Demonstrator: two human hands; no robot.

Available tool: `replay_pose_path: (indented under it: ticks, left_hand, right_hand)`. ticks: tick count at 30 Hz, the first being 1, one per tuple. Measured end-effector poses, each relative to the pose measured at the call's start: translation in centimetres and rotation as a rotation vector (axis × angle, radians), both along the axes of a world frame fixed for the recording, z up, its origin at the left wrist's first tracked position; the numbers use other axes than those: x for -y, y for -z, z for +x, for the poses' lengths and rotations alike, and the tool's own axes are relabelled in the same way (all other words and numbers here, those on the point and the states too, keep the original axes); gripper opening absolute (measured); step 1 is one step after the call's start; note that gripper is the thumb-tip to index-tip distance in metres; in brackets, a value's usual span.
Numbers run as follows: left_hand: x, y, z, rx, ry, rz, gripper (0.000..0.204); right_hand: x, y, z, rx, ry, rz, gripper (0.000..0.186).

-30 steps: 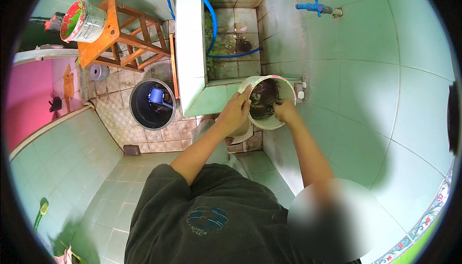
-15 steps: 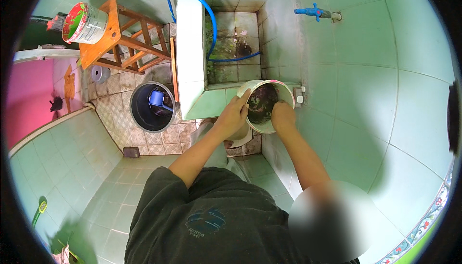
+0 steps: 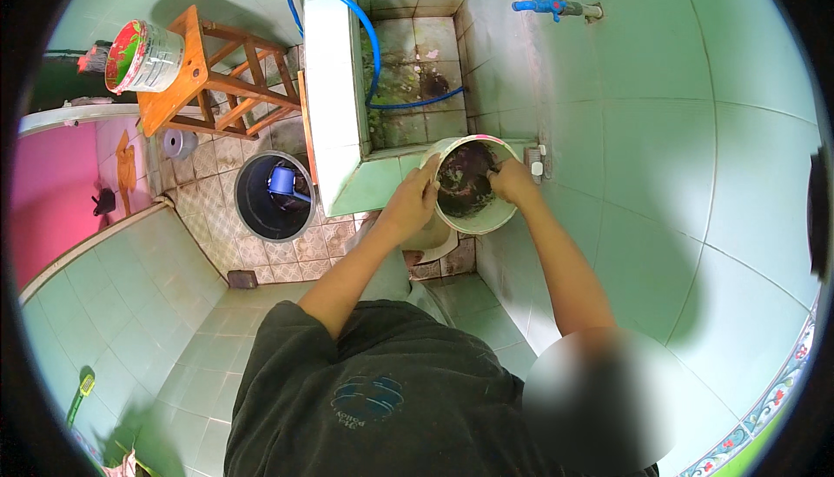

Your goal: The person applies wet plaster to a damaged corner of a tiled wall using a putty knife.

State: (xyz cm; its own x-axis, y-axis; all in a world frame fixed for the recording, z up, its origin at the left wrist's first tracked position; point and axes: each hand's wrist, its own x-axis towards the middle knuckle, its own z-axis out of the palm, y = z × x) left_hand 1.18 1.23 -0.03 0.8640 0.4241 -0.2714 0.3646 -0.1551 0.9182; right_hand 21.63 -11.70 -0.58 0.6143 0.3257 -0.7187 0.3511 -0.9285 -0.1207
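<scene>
A pale, off-white bucket (image 3: pixel 497 216) is tilted toward me at the corner of the tiled basin, its inside coated with a dark, patchy residue (image 3: pixel 463 183). My left hand (image 3: pixel 412 202) grips the bucket's left side, fingers at the rim. Over the right part of the rim reaches my right hand (image 3: pixel 514 182), its fingers curled together inside the mouth; what they hold, if anything, is too small and dark to name.
On the left, a wooden stool (image 3: pixel 198 73) bears a paint-stained bucket (image 3: pixel 161 58). A dark tub (image 3: pixel 246 227) with a blue dipper (image 3: pixel 281 181) stands on the floor. A blue hose (image 3: pixel 375 51) drapes over the basin ledge (image 3: pixel 333 86); a blue tap (image 3: pixel 549 5) juts from the right wall.
My right hand has shifted up and turned at the bucket's mouth, showing more of its fingers. The bucket has moved slightly left and up in view, with my left hand still on it.
</scene>
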Motion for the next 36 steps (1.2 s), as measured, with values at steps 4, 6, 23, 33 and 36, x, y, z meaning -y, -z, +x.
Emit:
replay_pose_path:
  ticks: [4, 6, 23, 33, 36]
  left_hand:
    - [0.4, 0.5, -0.1, -0.013, -0.03, -0.034, 0.055]
    - [1.1, 0.8, -0.5, 0.002, -0.066, -0.063, 0.056]
    - [3.9, -0.9, -2.1, -0.217, -0.412, -0.262, 0.049]
    - [4.0, -1.0, -1.7, -0.071, -0.313, -0.027, 0.047]
    - [4.1, -0.8, -1.9, 0.001, -0.302, 0.022, 0.047]
  right_hand:
    - [-0.9, -3.7, -1.3, -0.176, -0.019, 0.137, 0.038]
    - [-2.3, -6.6, -1.7, -0.226, 0.026, -0.029, 0.035]
    - [-1.9, -4.6, -3.7, 0.139, -0.428, -0.104, 0.021]
    - [-0.4, -1.6, -3.6, 0.064, 0.069, 0.022, 0.029]
    - [0.0, -2.2, -3.9, 0.072, 0.104, 0.008, 0.028]
